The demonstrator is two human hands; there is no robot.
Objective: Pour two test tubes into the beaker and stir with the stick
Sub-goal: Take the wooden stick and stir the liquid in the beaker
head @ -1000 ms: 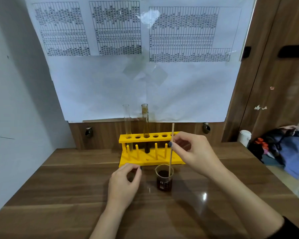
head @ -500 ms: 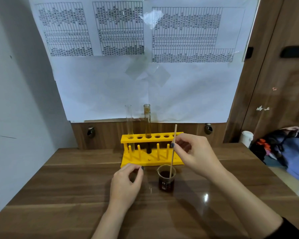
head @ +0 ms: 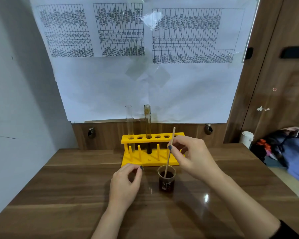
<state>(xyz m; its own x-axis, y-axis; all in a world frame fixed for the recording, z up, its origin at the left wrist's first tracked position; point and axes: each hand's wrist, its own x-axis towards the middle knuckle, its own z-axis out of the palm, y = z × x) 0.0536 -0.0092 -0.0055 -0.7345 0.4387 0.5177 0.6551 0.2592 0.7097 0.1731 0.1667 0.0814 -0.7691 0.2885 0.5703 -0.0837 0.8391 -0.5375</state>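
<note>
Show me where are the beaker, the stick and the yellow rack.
beaker (head: 166, 184): head view, glass wall over the dark liquid.
stick (head: 167, 163): head view, shaft above the beaker rim.
yellow rack (head: 126, 139): head view, top plate's left end.

I saw the small glass beaker (head: 166, 180) standing upright, holding dark brown liquid. The thin wooden stick (head: 169, 153) leaned in it, lower end dipped in the liquid. Behind, two test tubes stood upright in neighbouring spots (one hole between them): a clear tube (head: 129, 121) and a brown-stained tube (head: 147, 123).
</note>
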